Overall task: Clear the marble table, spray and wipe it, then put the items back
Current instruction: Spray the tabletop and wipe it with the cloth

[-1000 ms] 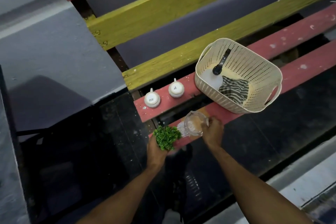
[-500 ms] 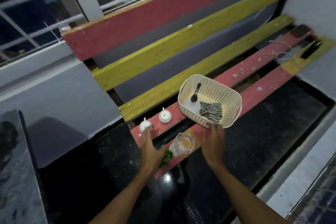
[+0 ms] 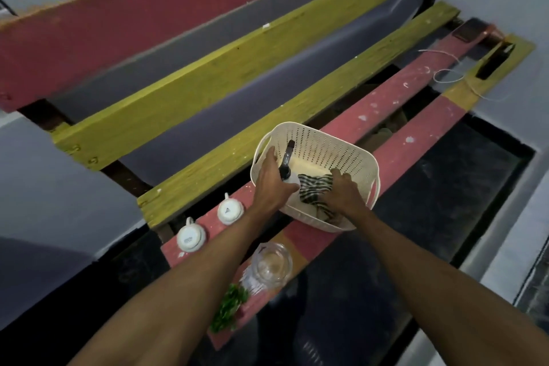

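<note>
A cream perforated basket [image 3: 323, 145] stands on the red bench slats [image 3: 392, 110]. Inside it, my left hand [image 3: 271, 184] is closed around the white spray bottle [image 3: 292, 180] with the black nozzle. My right hand [image 3: 341, 192] grips the black-and-white striped cloth [image 3: 313, 187] beside the bottle. Two upturned white cups [image 3: 190, 236] [image 3: 229, 210] sit on the slat to the left. A clear glass jar [image 3: 271, 264] and a small green plant [image 3: 230, 306] rest on the nearest slat, below my arms.
The bench has red and yellow back slats [image 3: 237, 56] against a grey wall. Dark glossy marble [image 3: 445, 187] lies in front of the bench, right and left. A loose white string [image 3: 445, 71] lies at the bench's far right end.
Both hands left the plant and the jar on the slat and reached into the basket. The left closed on the spray bottle, the right on the striped cloth.
</note>
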Motion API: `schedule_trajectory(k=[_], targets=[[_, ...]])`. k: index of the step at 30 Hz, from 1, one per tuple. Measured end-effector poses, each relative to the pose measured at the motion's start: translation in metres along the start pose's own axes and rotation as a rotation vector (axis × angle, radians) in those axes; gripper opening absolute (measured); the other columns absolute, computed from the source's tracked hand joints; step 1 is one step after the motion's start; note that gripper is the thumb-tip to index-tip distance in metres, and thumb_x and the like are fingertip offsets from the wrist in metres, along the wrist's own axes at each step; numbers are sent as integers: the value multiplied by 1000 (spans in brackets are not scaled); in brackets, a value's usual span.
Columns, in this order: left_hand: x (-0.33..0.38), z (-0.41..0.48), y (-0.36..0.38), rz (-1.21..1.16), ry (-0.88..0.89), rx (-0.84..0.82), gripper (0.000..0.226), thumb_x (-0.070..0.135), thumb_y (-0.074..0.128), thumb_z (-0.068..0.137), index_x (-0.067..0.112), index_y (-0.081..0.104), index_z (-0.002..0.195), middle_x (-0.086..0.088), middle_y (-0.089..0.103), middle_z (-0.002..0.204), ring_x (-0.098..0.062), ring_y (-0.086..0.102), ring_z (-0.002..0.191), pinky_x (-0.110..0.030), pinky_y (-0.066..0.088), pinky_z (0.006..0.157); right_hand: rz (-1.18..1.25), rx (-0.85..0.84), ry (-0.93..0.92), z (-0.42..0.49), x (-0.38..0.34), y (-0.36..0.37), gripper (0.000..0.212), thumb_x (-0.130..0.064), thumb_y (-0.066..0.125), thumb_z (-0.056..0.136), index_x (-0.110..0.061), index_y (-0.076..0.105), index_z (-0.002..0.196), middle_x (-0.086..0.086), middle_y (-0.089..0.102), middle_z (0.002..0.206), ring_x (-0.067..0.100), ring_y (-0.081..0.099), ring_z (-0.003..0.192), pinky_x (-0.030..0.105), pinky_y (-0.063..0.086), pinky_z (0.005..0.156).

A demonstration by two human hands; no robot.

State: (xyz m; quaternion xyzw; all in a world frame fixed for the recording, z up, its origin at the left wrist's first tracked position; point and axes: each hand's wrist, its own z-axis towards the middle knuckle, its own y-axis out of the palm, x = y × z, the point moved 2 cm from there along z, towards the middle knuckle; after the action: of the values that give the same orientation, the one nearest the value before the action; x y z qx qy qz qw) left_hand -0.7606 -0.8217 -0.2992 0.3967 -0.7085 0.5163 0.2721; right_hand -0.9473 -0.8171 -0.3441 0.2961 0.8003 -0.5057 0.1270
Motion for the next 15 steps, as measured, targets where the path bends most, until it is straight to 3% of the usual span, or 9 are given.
schedule_trajectory(k=[2,4,6,10,15], targets=[[-3,11,7,17,-47,-9,93,7,85,76,9,35,153,-11,56,144,-31,53,134,-40,49,102,-41,-96,-3,15,9,10,89,-37,77,78,-18,30,151,22,34,148,44,36,137,51,38,114],[-7,17,11,65,-49,40,49,6,79,81,10,57,126,-6,66,116,-33,62,115,-34,47,83,-111,-159,-9,27,14,23,99,-37,80,75,-23,26,156,21,26,153,43,30,140,47,30,117],[-8,18,14,74,-31,93,23,11,75,87,11,64,108,-8,69,108,-32,64,106,-34,45,81,-194,-123,-28,33,15,37,90,-35,78,76,-27,33,154,21,25,150,44,31,135,46,32,114],[-10,11,17,62,39,142,14,20,73,91,12,65,99,-6,69,101,-26,61,97,-35,45,80,-251,146,-159,32,9,43,35,-19,59,93,-14,63,128,18,46,129,39,50,113,44,51,95],[-1,-11,-4,-22,95,255,21,20,72,92,12,67,110,8,58,95,-10,49,89,-25,36,78,-258,210,-176,15,-13,13,25,-10,55,94,-4,70,113,19,61,114,36,60,103,43,54,88]])
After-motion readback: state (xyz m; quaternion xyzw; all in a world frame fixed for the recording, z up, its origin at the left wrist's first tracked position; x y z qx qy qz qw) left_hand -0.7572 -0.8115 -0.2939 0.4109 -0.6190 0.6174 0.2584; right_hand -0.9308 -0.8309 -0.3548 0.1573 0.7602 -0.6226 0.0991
